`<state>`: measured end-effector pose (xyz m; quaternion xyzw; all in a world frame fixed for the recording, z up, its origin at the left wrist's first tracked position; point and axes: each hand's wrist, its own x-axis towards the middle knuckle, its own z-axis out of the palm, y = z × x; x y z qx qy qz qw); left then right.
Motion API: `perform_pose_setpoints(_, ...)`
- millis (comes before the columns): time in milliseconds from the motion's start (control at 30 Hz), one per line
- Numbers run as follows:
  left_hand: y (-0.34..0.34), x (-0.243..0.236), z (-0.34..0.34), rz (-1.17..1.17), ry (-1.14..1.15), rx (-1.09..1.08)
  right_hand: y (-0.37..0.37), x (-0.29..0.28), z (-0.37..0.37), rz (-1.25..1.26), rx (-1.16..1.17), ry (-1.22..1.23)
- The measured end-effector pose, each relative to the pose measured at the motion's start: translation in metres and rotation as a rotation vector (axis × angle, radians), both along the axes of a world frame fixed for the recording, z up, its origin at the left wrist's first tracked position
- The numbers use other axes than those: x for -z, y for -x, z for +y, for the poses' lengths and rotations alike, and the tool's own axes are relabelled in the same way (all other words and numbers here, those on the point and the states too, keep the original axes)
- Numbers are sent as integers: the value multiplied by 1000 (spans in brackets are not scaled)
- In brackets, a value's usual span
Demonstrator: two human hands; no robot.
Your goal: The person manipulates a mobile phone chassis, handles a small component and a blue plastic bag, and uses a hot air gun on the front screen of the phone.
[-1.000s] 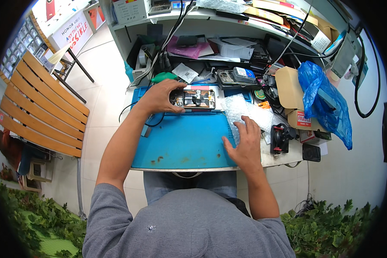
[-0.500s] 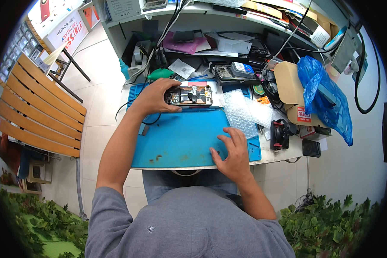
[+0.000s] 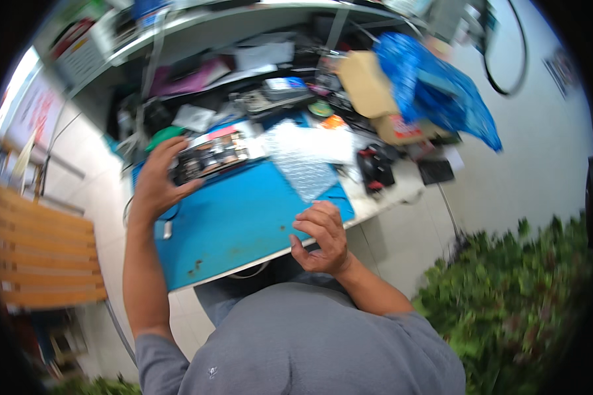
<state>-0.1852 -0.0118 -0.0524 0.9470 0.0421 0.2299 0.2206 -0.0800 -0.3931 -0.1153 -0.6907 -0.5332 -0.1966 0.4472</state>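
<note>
Smartphone, opened so that its inner parts show, lies slanted at the far left of the blue repair mat. The work looks partway along: the opening seems done, while no cover sits over the exposed parts. What else is left cannot be told from this blurred view.

The left hand is set wide around the phone's left end, fingers toward the far edge and thumb by the near one; whether it grips firmly or merely steadies cannot be told. The right hand, loosely curled with a gap between thumb and fingers, shows nothing in its grasp, above the mat's near right part.

Right of the phone lies a sheet of bubble wrap, partly over the mat. A green rubber bulb is just beyond the left hand.

Among the containers, an open cardboard box stands at the far right; its inside cannot be made out. Against its right side hangs a crumpled blue plastic bag, contents unclear. The shelf has a recess beneath it, holding papers and a pink plastic packet.
</note>
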Motion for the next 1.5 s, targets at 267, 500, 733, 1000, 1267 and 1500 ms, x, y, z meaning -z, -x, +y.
perform_pose_setpoints(267,10,-14,-4,-107,185,-51,-123,-13,-202,-90,1193,201)
perform_pose_setpoints(500,12,-12,1,-47,184,-35,-170,2,-230,60,1343,598)
perform_pose_setpoints(733,17,-10,7,-97,155,-56,-83,-26,-148,-360,802,56)
perform_pose_setpoints(1000,6,-6,-9,-155,163,-2,26,6,27,-117,-139,-145)
perform_pose_setpoints(1267,2,4,-13,-167,112,-105,36,-5,97,-106,-457,-248)
perform_pose_setpoints(1500,15,-6,-4,-190,122,-118,38,-7,100,-9,-456,-200)
